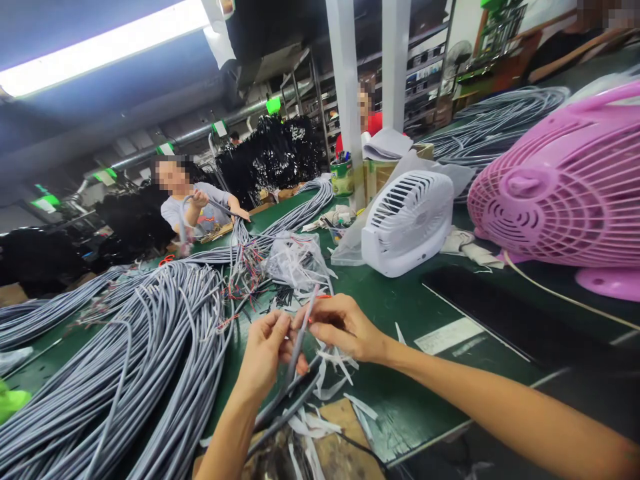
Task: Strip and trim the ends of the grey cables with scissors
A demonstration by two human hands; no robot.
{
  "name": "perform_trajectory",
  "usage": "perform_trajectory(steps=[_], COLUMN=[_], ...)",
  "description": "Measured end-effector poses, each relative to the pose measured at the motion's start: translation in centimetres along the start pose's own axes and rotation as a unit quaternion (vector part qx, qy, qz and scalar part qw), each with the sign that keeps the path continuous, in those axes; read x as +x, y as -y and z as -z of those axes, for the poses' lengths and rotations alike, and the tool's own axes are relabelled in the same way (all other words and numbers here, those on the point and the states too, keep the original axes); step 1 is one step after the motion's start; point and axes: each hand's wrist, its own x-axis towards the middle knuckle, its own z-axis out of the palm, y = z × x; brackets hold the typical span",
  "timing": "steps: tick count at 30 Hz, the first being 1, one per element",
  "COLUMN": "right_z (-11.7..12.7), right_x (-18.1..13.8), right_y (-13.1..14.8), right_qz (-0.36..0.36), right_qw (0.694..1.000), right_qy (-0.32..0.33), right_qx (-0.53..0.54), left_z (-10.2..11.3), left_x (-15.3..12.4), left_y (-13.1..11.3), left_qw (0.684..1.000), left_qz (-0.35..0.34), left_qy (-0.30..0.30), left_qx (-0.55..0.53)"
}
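A grey cable (299, 347) runs up between my two hands near the front of the green table. My left hand (270, 347) is closed around it, thumb and fingers bent against its side. My right hand (345, 327) pinches close to the cable's upper end, where a bit of red shows at the fingertips. Whether that red is a wire or something else, I cannot tell. White paper-like strips (337, 363) lie under and beside my hands. Just beyond them sits a clear plastic bag (295, 257) with pale pieces inside.
Large bundles of grey cable (145, 347) cover the left side. A white fan (407, 223) and a pink fan (555, 193) stand at the right, near a dark flat panel (505, 313). Across the table a person (205, 207) handles cable. A cardboard box (345, 433) is below my hands.
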Motion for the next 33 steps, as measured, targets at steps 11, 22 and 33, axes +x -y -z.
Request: perform_trajectory(steps=[11,22,33], right_z=[-0.4,0.8,-0.5], right_x=[0.2,1.4,0.7], right_y=[-1.8,-3.4,-0.8], right_qz=[0.120,-0.092,-0.083], right_qw=[0.970,0.959,0.989], right_qy=[0.039,-0.032,-0.108], right_qx=[-0.209,-0.268,-0.060], left_z=[-0.2,0.2,0.3], left_x=[1.1,-0.8,-0.5], left_y=[0.1,-1.7,-1.0], left_qw=[0.990,0.990,0.977], left_qz=[-0.028,-0.088,-0.171], left_qy=[-0.138,-0.098,-0.120], left_qx=[-0.031,-0.044,0.052])
